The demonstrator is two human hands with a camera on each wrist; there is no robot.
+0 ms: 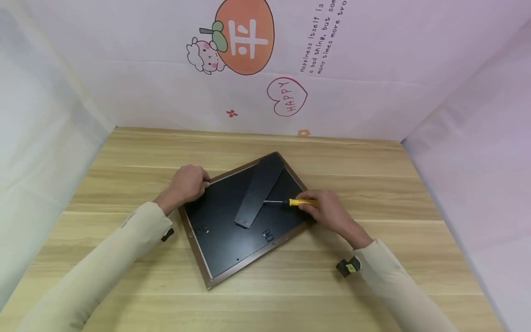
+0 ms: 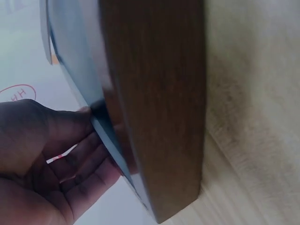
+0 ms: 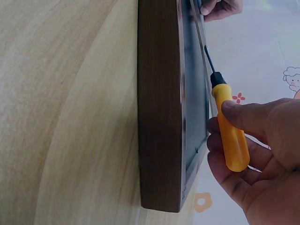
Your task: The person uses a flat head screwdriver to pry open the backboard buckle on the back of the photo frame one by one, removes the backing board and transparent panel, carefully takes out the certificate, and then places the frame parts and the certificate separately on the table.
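A brown picture frame (image 1: 196, 249) lies face down on the table, its black back panel (image 1: 226, 244) upward. Across the panel runs a black stand leg (image 1: 256, 193). My left hand (image 1: 190, 183) grips the frame's far left edge; the left wrist view has its thumb and fingers (image 2: 91, 187) at the rim. In my right hand (image 1: 327, 210) is a screwdriver with a yellow handle (image 3: 229, 136), pinched between thumb and fingers. Its thin metal shaft (image 1: 274, 201) points left over the panel, the tip right at the stand leg's edge.
The wooden table (image 1: 332, 295) extends around the frame on all sides. White printed sheeting (image 1: 352, 101) stands behind it, with more white sheets at left and right. Small black metal fittings (image 1: 268, 235) sit on the panel near the frame's front edge.
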